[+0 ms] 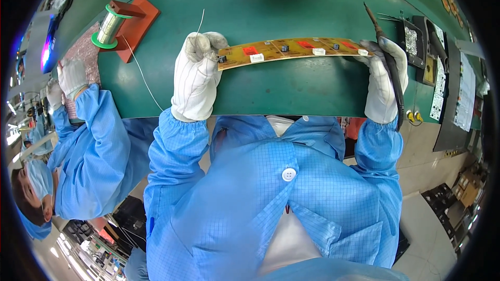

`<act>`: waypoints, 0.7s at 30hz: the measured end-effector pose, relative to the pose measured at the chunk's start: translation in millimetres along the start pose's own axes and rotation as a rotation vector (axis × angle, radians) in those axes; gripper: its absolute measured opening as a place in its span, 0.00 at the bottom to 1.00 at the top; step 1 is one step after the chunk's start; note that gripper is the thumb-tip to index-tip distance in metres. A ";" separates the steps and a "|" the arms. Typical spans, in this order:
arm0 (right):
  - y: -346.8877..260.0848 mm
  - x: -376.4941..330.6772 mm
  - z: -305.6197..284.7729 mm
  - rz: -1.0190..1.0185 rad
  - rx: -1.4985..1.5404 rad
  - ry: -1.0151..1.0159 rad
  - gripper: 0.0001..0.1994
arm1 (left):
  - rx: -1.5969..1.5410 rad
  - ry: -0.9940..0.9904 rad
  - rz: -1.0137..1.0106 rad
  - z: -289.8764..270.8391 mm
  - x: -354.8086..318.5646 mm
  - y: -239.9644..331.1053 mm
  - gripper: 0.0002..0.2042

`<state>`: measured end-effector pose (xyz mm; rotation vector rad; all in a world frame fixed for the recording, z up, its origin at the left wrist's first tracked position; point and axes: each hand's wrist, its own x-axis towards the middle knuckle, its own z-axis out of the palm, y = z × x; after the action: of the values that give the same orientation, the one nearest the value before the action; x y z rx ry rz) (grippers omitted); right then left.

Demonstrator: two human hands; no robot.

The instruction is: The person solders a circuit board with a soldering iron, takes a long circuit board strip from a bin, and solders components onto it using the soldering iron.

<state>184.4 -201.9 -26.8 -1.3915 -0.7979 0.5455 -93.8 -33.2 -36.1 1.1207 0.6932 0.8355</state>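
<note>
A long, narrow brown circuit board (pixel 272 51) with white connectors, black parts and red patches is held level above the green bench. My left hand (pixel 197 75), in a white glove, is closed on the board's left end. A thin solder wire (pixel 202 20) sticks up from the same fingers. My gloved right hand (pixel 383 80) grips a soldering iron (pixel 394 75), its tip pointing up and away from me. Fingers of this hand also pinch the board's right end. The board's underside is hidden.
At the left, a solder spool (pixel 109 27) sits on a red-brown stand (pixel 139 26), its wire trailing toward me. A co-worker in blue (pixel 99 140) works beside bubble wrap (pixel 83 52). Right of my hand are a black tray (pixel 411 41) and printed sheets (pixel 465 96).
</note>
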 end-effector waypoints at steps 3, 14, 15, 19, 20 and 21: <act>-0.3 0.5 -0.5 -0.005 -0.061 -0.009 0.16 | -0.030 0.009 -0.012 1.1 -3.8 1.2 0.23; 4.2 2.2 8.2 -0.017 -0.090 0.004 0.14 | 0.013 -0.016 0.078 23.9 -25.5 32.2 0.19; 3.2 2.5 9.3 -0.010 -0.066 0.011 0.14 | 0.012 -0.013 0.068 24.8 -26.3 32.8 0.19; 1.9 4.2 8.6 0.024 -0.038 0.011 0.13 | 0.058 0.002 0.071 24.0 -28.9 31.3 0.18; 2.5 4.0 8.4 0.022 -0.041 0.013 0.13 | 0.125 -0.007 0.084 21.1 -27.9 30.1 0.16; 3.1 3.7 8.5 0.005 -0.053 0.027 0.14 | 0.192 -0.017 0.098 19.9 -27.1 29.6 0.14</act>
<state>180.6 -193.3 -29.4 -1.4470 -0.7917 0.5115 -98.1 -59.8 -0.4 1.3415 0.7204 0.8541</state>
